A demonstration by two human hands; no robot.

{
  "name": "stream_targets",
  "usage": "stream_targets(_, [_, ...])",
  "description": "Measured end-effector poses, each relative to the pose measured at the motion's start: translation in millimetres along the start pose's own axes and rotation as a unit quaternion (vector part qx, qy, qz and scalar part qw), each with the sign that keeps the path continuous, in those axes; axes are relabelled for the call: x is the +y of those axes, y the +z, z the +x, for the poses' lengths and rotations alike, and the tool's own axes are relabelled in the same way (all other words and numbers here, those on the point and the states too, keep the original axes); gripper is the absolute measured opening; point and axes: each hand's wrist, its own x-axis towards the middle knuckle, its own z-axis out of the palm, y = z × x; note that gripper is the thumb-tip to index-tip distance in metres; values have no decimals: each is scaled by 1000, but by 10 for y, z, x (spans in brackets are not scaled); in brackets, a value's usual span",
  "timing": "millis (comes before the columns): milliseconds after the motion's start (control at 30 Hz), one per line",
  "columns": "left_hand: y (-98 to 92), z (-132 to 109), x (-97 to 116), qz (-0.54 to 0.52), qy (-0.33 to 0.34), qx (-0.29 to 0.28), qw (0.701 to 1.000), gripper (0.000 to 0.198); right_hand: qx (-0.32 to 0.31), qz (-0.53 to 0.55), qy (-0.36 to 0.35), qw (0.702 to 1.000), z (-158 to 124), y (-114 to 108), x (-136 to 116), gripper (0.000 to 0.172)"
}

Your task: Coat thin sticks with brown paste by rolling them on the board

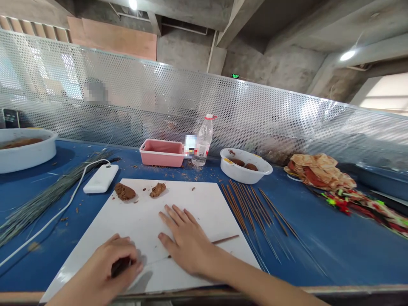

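Note:
My left hand [116, 263] is curled over the near left part of a white board [204, 197], with a dark brown lump of clay-like paste [119, 267] showing inside its fingers. A thin wire runs from near its fingertips toward my right hand [188, 244]. That hand lies flat, fingers spread, across a thin wire stick coated in brown paste [226, 239]; its middle is hidden under the palm. Farther up the board sit a larger brown clay lump [125, 191] and a smaller one [158, 190], with crumbs around them.
Right of the board lie several brown-coated wire sticks [251, 204]. Behind stand a pink tub [162, 159], a water bottle [205, 140] and a white basin [245, 173]. To the left are a white power bank [101, 178] with its cable, a wire bundle [47, 195] and another basin [28, 155].

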Motion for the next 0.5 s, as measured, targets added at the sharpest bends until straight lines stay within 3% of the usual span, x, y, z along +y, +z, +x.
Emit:
stream_targets(67, [-14, 38, 34, -2, -25, -7, 1000, 39, -37, 24, 2, 999, 144, -75, 58, 61])
stream_targets(133, [-29, 61, 47, 1, -51, 23, 998, 48, -70, 43, 7, 997, 263, -133, 89, 61])
stream_targets(200, [-43, 68, 41, 6, -57, 45, 997, 55, -59, 34, 10, 998, 295, -131, 75, 65])
stream_targets(333, [-44, 62, 12, 10, -51, 47, 998, 56, -2, -10, 11, 1000, 80, 31, -53, 69])
stream_targets(500, [-20, 68, 43, 8, -57, 60, 997, 55, 2, -17, -5, 1000, -200, 176, -142, 72])
